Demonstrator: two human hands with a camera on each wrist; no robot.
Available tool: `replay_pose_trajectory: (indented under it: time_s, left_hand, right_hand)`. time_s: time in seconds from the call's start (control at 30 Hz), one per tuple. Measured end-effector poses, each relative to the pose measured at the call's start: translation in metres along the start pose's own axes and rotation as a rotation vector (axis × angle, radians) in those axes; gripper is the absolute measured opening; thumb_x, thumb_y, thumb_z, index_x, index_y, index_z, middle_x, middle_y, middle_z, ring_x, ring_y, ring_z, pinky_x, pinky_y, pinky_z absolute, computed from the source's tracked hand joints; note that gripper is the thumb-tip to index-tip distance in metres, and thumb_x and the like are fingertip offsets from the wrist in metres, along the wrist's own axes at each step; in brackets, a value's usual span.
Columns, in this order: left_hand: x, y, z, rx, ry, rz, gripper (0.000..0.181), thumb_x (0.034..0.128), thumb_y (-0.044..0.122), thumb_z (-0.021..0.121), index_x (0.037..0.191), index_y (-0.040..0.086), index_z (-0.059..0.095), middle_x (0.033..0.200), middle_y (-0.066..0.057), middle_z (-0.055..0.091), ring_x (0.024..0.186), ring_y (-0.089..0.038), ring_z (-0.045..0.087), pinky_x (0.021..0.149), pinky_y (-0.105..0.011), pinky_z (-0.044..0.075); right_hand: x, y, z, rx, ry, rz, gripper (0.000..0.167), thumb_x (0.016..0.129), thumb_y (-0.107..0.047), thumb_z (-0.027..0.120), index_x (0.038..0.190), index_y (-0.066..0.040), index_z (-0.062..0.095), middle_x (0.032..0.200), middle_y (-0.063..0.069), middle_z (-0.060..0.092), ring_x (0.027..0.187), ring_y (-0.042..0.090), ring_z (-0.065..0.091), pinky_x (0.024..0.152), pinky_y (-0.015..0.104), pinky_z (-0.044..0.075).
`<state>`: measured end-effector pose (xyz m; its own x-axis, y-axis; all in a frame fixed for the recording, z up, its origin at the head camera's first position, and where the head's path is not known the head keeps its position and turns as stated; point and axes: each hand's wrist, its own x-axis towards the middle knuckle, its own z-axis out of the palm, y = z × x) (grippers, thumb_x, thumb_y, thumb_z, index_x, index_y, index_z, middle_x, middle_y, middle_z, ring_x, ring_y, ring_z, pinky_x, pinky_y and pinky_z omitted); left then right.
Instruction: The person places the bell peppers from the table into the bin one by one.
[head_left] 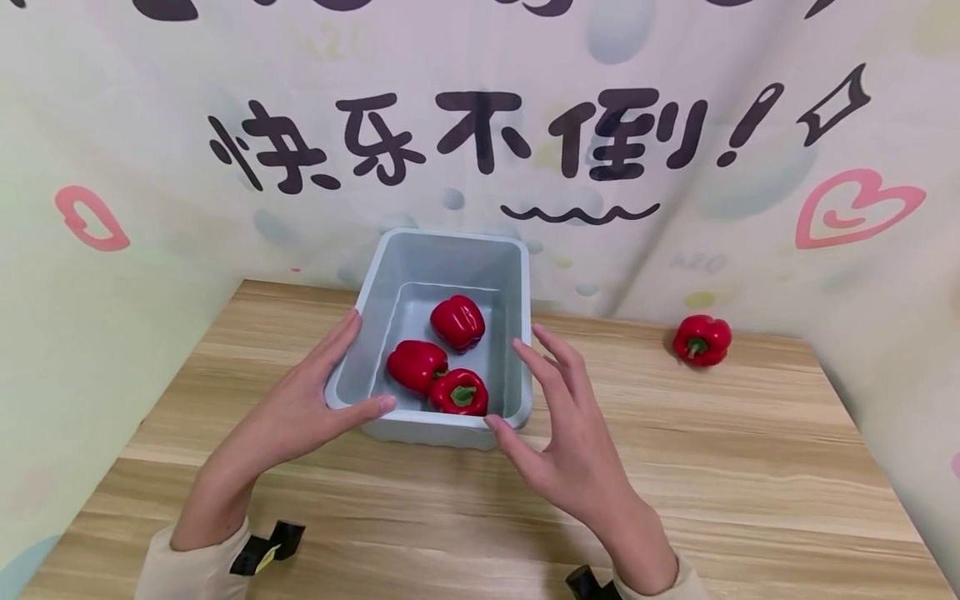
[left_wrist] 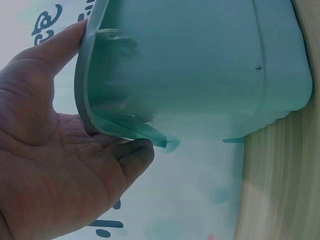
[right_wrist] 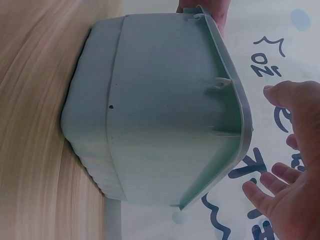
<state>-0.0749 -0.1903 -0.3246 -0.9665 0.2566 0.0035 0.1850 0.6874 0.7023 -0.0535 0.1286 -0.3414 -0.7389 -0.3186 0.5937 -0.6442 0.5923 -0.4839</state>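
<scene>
A grey-blue plastic bin (head_left: 461,257) stands on the wooden table with three red bell peppers inside. One bell pepper (head_left: 457,322) lies toward the back of the bin; another bell pepper (head_left: 417,365) and a third bell pepper (head_left: 453,393), its green stem facing up, lie at the front. My left hand (head_left: 300,412) holds the bin's near left corner, thumb at the front rim and fingers bent under the side rim, as the left wrist view shows. Beside the near right corner is my right hand (head_left: 581,446), fingers spread and apart from the rim in the right wrist view.
A single red bell pepper (head_left: 701,340) sits on the table (head_left: 750,467) at the back right. Behind the table's far edge hangs a printed cloth (head_left: 480,50) with dark lettering, which also covers the sides.
</scene>
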Motion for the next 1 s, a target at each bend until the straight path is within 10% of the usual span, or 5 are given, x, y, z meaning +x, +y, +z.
replay_pose_trajectory:
  time_s: [1.0]
  left_hand:
    - [0.000, 0.002, -0.001, 0.001, -0.017, -0.020, 0.111, 0.0908, 0.055, 0.078, 0.172, 0.021, 0.011, 0.181, -0.006, 0.011, 0.160, -0.048, 0.027, 0.108, -0.071, 0.048]
  right_hand:
    - [-0.002, 0.013, -0.004, 0.095, 0.014, 0.041, 0.085, 0.082, -0.009, 0.089, 0.157, -0.007, 0.047, 0.165, 0.012, 0.041, 0.153, 0.029, 0.041, 0.125, 0.023, 0.039]
